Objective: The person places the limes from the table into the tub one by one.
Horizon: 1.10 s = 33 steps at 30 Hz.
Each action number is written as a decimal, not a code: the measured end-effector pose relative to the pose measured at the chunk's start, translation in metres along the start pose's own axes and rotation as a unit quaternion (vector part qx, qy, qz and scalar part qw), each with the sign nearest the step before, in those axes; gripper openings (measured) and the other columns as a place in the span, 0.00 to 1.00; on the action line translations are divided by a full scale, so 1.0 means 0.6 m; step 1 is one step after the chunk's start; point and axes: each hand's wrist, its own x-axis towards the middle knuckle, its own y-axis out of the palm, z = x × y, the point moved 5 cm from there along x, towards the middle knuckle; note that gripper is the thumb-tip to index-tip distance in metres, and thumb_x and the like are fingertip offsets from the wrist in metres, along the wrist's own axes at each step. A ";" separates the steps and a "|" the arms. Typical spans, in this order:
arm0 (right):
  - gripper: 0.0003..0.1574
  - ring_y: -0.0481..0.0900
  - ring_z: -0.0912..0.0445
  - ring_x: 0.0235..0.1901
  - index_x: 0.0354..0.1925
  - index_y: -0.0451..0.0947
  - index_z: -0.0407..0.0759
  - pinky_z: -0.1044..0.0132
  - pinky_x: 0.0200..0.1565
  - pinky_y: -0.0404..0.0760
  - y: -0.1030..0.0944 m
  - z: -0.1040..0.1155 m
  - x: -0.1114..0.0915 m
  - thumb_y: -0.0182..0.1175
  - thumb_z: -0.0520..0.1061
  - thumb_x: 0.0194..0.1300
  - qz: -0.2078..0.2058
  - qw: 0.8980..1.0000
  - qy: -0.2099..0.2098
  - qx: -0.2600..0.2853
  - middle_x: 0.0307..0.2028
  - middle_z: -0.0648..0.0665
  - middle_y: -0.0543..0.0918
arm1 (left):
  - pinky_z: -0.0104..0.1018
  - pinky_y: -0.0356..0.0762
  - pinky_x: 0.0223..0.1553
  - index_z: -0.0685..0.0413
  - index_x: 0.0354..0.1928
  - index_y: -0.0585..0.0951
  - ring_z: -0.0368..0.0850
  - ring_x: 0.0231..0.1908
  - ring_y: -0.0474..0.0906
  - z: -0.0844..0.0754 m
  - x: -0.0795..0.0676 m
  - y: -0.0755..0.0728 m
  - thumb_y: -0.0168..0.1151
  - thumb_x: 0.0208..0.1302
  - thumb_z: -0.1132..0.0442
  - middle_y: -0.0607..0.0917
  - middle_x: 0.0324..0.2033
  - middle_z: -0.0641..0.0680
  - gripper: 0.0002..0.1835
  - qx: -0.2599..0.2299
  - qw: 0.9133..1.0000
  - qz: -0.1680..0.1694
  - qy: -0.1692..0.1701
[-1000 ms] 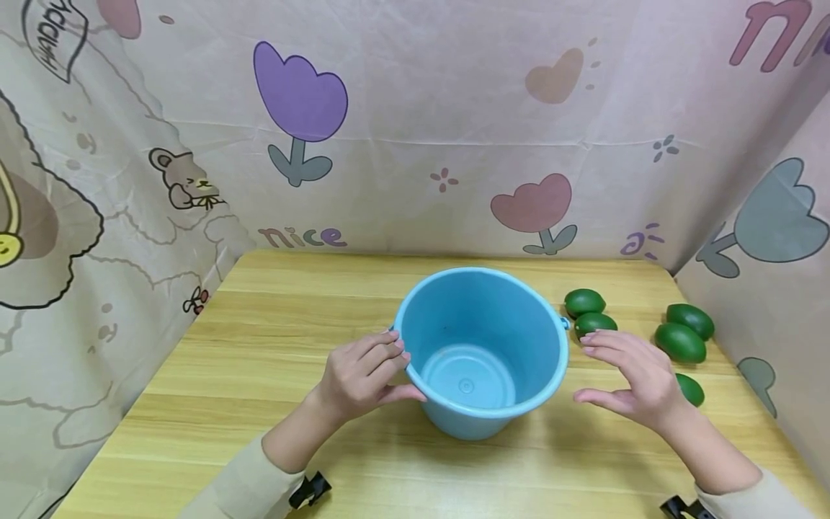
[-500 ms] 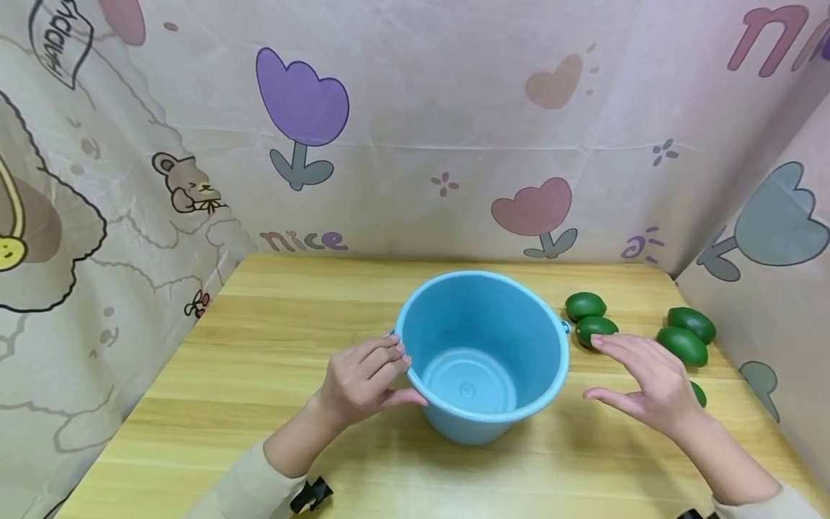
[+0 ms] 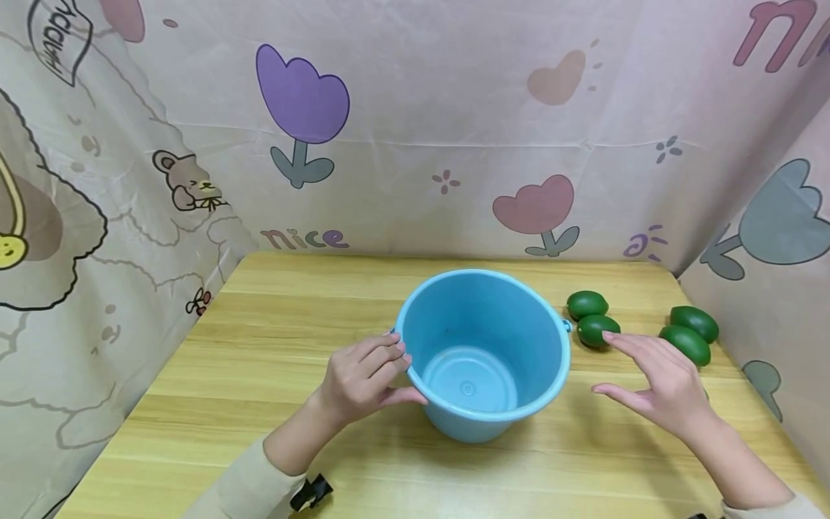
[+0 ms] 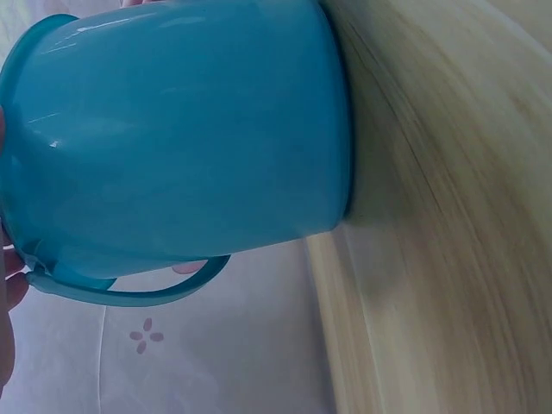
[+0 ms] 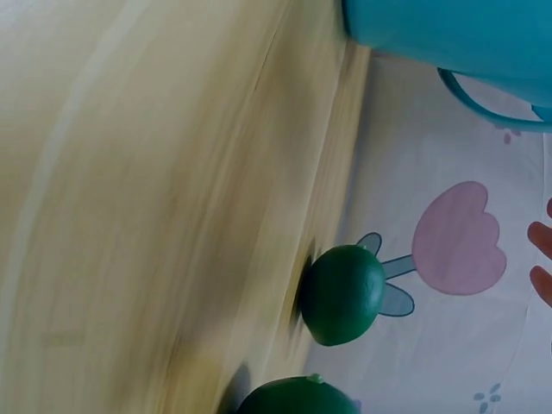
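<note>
Left hand point(image 3: 363, 378) gripping bucket point(image 3: 470, 427), right hand point(image 3: 664, 382) partly hiding green fruit point(image 3: 689, 344)

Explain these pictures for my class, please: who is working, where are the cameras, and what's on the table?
There's no machine: you see a person's bare left hand and right hand. The widest picture comes from a camera worn on the head; the two sideways-looking ones come from cameras on the wrists. On the wooden table are an empty blue bucket and several green fruits, perhaps limes. The left hand grips the bucket's rim; the right, near the fruits, holds nothing.
</note>
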 end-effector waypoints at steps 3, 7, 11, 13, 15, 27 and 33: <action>0.49 0.77 0.45 0.34 0.39 0.82 0.30 0.81 0.61 0.64 -0.001 -0.007 -0.008 0.56 0.76 0.53 0.007 1.000 0.011 -0.011 0.33 0.34 0.85 | 0.33 0.85 0.28 0.57 0.21 0.82 0.47 0.25 0.84 0.000 0.000 0.001 0.57 0.61 0.38 0.84 0.20 0.52 0.28 0.001 1.000 -0.001 0.001; 0.49 0.79 0.57 0.44 0.39 0.82 0.31 0.81 0.62 0.63 -0.006 -0.016 -0.018 0.56 0.77 0.52 0.019 0.999 0.031 -0.018 0.33 0.35 0.85 | 0.34 0.86 0.28 0.57 0.21 0.81 0.47 0.25 0.84 -0.001 0.001 0.000 0.57 0.61 0.38 0.84 0.20 0.52 0.28 0.002 1.000 -0.001 0.002; 0.50 0.66 0.74 0.58 0.41 0.82 0.31 0.81 0.63 0.62 -0.011 -0.023 -0.027 0.57 0.77 0.52 0.034 0.997 0.061 -0.019 0.34 0.33 0.84 | 0.34 0.86 0.28 0.57 0.21 0.81 0.47 0.25 0.84 0.000 0.001 0.001 0.57 0.61 0.38 0.84 0.20 0.52 0.28 0.003 1.000 0.000 0.002; 0.50 0.63 0.76 0.59 0.42 0.82 0.31 0.82 0.63 0.61 -0.013 -0.026 -0.031 0.57 0.77 0.52 0.045 0.996 0.074 -0.021 0.35 0.33 0.84 | 0.34 0.86 0.28 0.57 0.21 0.81 0.47 0.25 0.84 -0.001 0.001 0.000 0.57 0.61 0.38 0.84 0.20 0.52 0.28 0.002 1.000 0.002 0.001; 0.50 0.63 0.76 0.59 0.43 0.81 0.32 0.82 0.63 0.61 -0.016 -0.028 -0.035 0.56 0.77 0.52 0.055 0.995 0.084 -0.024 0.36 0.33 0.84 | 0.34 0.86 0.28 0.57 0.21 0.81 0.47 0.25 0.84 -0.001 0.001 0.000 0.57 0.61 0.38 0.84 0.21 0.52 0.28 0.001 1.000 0.001 -0.001; 0.54 0.76 0.48 0.41 0.48 0.80 0.36 0.87 0.61 0.55 -0.033 -0.048 -0.063 0.52 0.81 0.50 0.115 0.982 0.135 -0.059 0.41 0.35 0.84 | 0.34 0.86 0.29 0.57 0.21 0.81 0.47 0.25 0.84 -0.001 0.001 0.002 0.58 0.61 0.39 0.84 0.21 0.52 0.27 -0.004 1.000 -0.004 -0.001; 0.53 0.76 0.45 0.40 0.49 0.79 0.36 0.87 0.57 0.60 -0.041 -0.058 -0.077 0.58 0.80 0.46 0.130 0.974 0.172 -0.070 0.41 0.35 0.84 | 0.34 0.86 0.29 0.57 0.21 0.81 0.47 0.25 0.84 0.000 0.001 0.001 0.58 0.61 0.39 0.84 0.21 0.52 0.27 0.001 1.000 -0.007 0.000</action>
